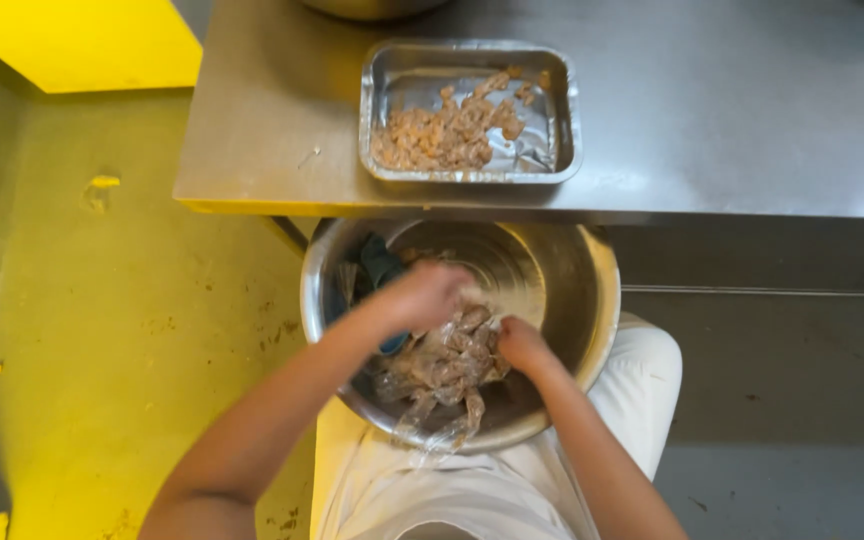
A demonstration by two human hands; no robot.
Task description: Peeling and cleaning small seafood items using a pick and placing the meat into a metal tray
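Crumpled clear plastic bag of brownish pieces (447, 365) lies in the round steel bowl (592, 300) on the person's lap, below the steel tabletop (712, 120). Left hand (427, 295) and right hand (522, 343) both grip it, fingers curled into the film; emptying seems underway. Freeing more pieces would need a firmer pinch. A rectangular foil tray (564, 110) holds similar bits.

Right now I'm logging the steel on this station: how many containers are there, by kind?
Round steel bowl, held on the lap: 1
Rectangular steel tray on the steel table: 1
Another vessel, only its edge showing at the top: 1
Total: 3
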